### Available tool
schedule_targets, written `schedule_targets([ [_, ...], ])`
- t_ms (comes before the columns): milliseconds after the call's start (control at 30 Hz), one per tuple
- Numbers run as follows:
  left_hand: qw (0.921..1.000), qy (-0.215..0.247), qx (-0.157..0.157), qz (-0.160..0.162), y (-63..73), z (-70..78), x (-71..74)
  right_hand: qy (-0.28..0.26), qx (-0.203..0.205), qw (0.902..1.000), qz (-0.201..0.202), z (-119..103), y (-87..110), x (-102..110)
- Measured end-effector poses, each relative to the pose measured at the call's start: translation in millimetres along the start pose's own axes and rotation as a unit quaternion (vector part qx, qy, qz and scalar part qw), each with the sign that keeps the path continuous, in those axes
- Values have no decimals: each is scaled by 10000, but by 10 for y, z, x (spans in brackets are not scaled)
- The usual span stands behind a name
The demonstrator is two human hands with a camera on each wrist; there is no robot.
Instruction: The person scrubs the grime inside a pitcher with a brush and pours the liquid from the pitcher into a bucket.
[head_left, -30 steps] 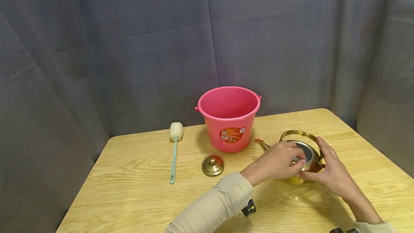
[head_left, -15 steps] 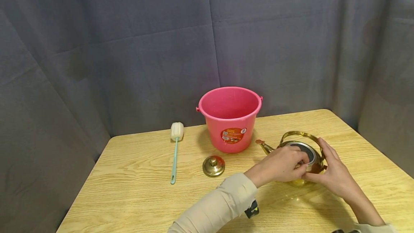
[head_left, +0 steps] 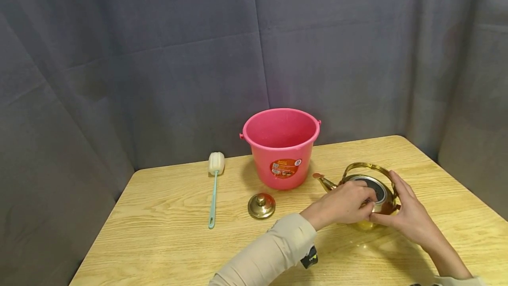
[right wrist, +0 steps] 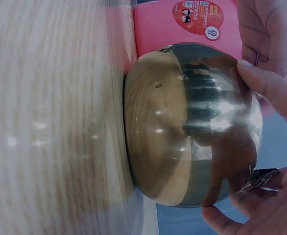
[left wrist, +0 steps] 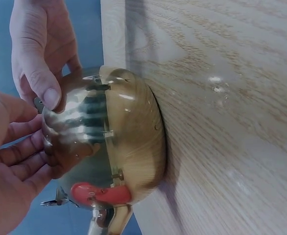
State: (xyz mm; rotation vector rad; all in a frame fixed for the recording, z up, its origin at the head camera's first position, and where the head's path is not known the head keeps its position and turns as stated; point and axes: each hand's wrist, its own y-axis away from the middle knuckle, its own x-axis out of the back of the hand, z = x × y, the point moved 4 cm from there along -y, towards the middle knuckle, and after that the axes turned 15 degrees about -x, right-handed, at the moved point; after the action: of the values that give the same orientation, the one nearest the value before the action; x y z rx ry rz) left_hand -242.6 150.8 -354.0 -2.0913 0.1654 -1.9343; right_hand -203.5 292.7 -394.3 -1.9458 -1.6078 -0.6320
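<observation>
Left hand point(head_left: 348, 201) curled over gold kettle point(right wrist: 195, 125), grasp hidden, whether pinching unclear, right hand point(head_left: 410, 215) spread against kettle's side

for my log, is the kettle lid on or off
Off: the lid lies knob up on the table, apart from the kettle, whose dark top opening shows past the left hand.

Table point(head_left: 158, 242): kettle point(right wrist: 197, 127), lid point(head_left: 261, 206), brush point(head_left: 214, 197), bucket point(head_left: 283, 158)

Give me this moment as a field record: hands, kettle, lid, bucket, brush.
kettle: gold, upright on table, uncovered
left hand: fingers at kettle opening; grip hidden
right hand: thumb and fingers around kettle's side
bucket: pink, upright, stickered, toward table's back
lid: gold, knob up, in front of bucket
brush: pale sponge head, lying left of bucket
</observation>
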Motion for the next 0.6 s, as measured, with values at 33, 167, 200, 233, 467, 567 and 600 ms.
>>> schedule_targets([
  [33,10000,-7,-9,0,-2,0,-4,1,-1,10000,0,1,1,0],
  [167,10000,-71,-55,-14,-14,-2,-14,4,6,10000,17,5,-2,5],
  [200,10000,-73,-60,-20,-16,-3,-16,-5,9,10000,21,6,-3,7],
  [233,9999,-77,-73,-26,-18,-3,-19,-5,12,10000,26,8,-2,7],
  [467,9998,-143,-72,-102,-23,-2,-44,-63,64,10000,44,24,5,-9],
  [567,9996,-220,-65,-151,-33,-7,-50,-59,102,9999,96,24,0,-11],
  [600,9996,-243,-64,-160,-37,-9,-51,-50,110,9999,114,24,-2,-10],
])
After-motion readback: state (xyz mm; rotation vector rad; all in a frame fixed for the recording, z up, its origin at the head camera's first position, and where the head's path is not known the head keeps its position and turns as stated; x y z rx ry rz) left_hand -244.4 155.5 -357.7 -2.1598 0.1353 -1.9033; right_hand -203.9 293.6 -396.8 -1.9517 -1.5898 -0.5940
